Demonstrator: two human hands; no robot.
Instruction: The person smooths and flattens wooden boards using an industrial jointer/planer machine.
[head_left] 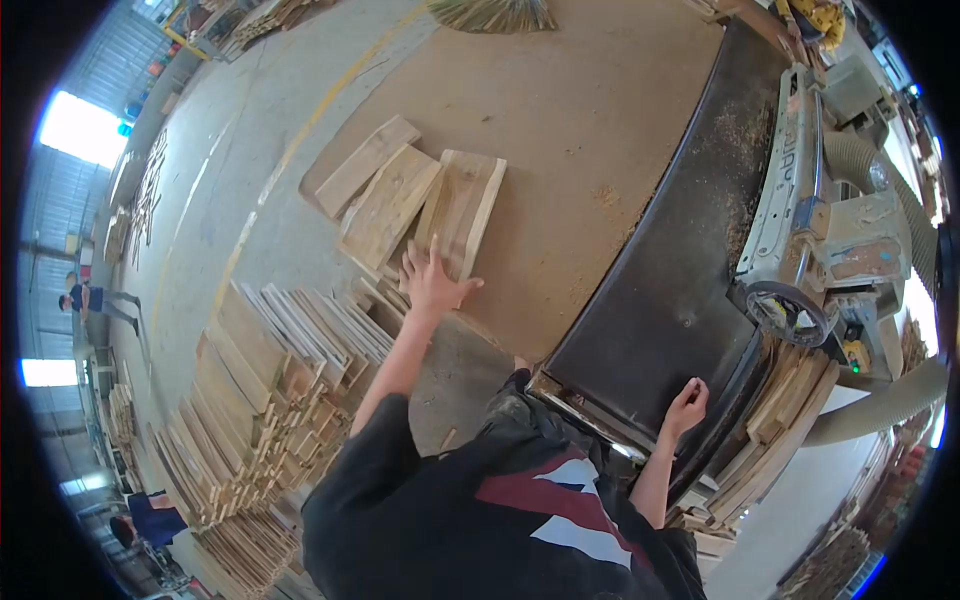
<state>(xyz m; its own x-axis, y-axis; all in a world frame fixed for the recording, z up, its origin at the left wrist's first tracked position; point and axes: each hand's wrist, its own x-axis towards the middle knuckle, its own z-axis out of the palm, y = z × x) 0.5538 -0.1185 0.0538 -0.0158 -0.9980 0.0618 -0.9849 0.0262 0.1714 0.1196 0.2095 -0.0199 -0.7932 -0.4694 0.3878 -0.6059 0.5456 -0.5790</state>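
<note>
My left hand [432,285] is open, its fingers spread over the near end of a pale wooden board [462,200]. The fingertips overlap the board's lower edge in this view. Two more boards lie to its left, a wide plank [388,205] and a narrower plank [362,165], resting partly against each other on a brown sheet [540,120]. Over the dark machine table [650,330], my right hand [686,408] is held with its fingers curled in, and no object shows in it.
At the right stands a planer-like machine [790,190] with a handwheel [787,312] and ribbed hose. Stacked boards [250,420] fill the lower left. Sawdust [740,140] lies on the table. A person [95,298] walks far left; another person [155,515] is below. A broom head [492,12] is at the top.
</note>
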